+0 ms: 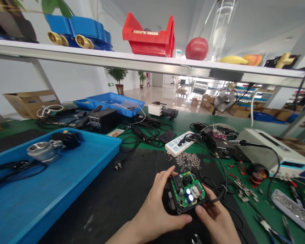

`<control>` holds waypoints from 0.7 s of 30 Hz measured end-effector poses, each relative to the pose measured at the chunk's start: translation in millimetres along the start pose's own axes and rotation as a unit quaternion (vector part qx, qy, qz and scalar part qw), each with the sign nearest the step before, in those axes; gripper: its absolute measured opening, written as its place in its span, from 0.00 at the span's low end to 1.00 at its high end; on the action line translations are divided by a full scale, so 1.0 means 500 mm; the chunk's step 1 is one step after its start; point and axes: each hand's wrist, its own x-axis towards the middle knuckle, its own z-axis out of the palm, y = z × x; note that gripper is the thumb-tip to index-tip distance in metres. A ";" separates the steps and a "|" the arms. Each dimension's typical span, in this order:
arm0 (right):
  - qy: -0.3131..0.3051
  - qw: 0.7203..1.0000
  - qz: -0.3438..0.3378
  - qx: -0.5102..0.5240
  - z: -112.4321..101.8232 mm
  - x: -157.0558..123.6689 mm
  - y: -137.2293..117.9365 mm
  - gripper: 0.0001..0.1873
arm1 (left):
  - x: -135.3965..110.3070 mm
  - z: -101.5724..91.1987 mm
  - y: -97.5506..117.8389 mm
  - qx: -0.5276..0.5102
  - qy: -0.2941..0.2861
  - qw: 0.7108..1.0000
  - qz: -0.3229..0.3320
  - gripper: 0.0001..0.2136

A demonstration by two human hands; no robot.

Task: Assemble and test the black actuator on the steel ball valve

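Note:
Both my hands hold a black plastic housing point(179, 210) with a green circuit board point(186, 191) in it, above the black mat. The board faces up and carries a black relay, capacitors and other small parts. My left hand point(155, 200) grips the housing's left side, fingers behind and thumb along the front edge. My right hand point(216, 211) has its thumb on the near right corner and its fingers by the right side, partly hidden. A black cable point(220, 196) runs from the housing's right side. Just beyond lies a pile of small metal nuts point(188, 160).
A blue tray point(91, 186) with a metal valve body point(42, 151) stands at left. Behind the mat lie a white power strip point(179, 144) and tangled cables. At right are a bench instrument point(277, 152), pliers point(266, 225) and a parts tray point(292, 208). A shelf point(152, 64) spans overhead.

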 end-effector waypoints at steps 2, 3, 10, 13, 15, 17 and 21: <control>-0.009 1.000 0.015 0.026 -0.011 0.007 0.001 0.34 | 0.015 -0.012 0.007 -0.049 -0.055 0.997 -0.017 0.54; -0.013 0.999 0.020 0.039 -0.015 0.011 0.000 0.32 | 0.019 -0.012 0.008 -0.066 -0.065 0.995 -0.023 0.52; -0.121 0.985 0.071 0.102 -0.001 0.027 -0.058 0.23 | -0.044 0.049 -0.018 0.001 0.091 0.992 -0.082 0.48; -0.166 0.975 0.099 0.105 0.003 0.029 -0.081 0.24 | -0.070 0.047 -0.031 -0.024 0.056 0.997 -0.039 0.52; -0.177 0.974 0.108 0.092 0.004 0.031 -0.088 0.22 | -0.066 0.034 -0.026 -0.023 0.017 1.000 -0.009 0.56; -0.174 0.975 0.111 0.078 0.005 0.035 -0.087 0.20 | -0.049 0.019 -0.016 -0.016 -0.005 1.000 -0.010 0.57; -0.140 0.985 0.095 0.043 0.011 0.039 -0.072 0.20 | -0.009 0.005 -0.009 -0.147 -0.043 0.987 -0.037 0.49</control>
